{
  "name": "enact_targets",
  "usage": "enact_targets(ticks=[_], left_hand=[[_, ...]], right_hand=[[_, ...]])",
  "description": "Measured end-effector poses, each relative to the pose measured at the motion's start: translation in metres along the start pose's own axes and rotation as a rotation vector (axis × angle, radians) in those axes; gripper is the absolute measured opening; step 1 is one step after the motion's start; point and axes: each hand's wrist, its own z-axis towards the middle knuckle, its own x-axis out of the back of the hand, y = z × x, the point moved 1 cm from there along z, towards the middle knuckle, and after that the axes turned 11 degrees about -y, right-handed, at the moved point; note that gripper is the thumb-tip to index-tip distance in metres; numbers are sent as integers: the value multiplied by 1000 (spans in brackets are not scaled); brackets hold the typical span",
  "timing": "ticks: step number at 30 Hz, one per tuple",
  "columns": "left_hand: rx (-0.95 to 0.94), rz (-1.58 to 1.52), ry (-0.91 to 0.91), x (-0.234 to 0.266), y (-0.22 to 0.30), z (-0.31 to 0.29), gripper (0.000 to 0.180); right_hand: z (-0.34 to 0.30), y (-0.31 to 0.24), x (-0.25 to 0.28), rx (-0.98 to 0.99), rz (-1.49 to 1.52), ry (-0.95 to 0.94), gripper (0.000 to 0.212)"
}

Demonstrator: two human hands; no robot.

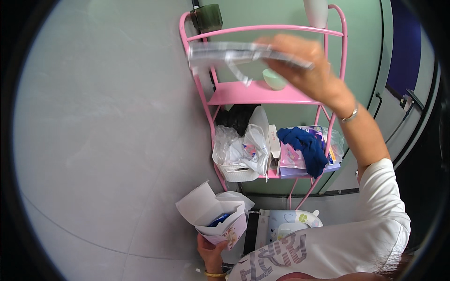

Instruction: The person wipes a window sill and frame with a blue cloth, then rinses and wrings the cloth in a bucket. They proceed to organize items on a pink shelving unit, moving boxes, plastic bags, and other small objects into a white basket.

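At the lower middle, my left hand, with a yellow bangle at the wrist, grips a small white carton with a pink floral print. Its lid flap stands up, and something blue shows inside. My right hand is raised before the pink shelf rack, a silver band on its wrist. Its fingers are closed on the right end of a flat, greyish, partly see-through piece with a strip hanging from it. Motion blurs this piece, and its kind cannot be made out.
A pale green bowl stands on the middle shelf. Below are a white basket of plastic bags, a narrow white box and a dark blue cloth. A dark green container and a white vase-like vessel are up top. A grey wall rises left.
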Motion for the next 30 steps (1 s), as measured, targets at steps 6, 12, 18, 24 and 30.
enact_targets(ticks=[6, 12, 18, 24, 30], left_hand=[[3, -9, -27, 0, 1, 3, 77], [13, 7, -29, 4, -4, -1, 80], [-8, 55, -20, 0, 3, 4, 80], [-5, 38, -60, -8, 0, 17, 78], [-33, 0, -118, -17, 0, 32, 83]], right_hand=[[63, 31, 53, -152, -212, 14, 14], [53, 121, 23, -248, -447, -23, 8], [46, 145, 1, -315, -376, -151, 8], [35, 146, -22, -331, -387, -347, 28], [19, 96, 3, -332, -440, -186, 81]])
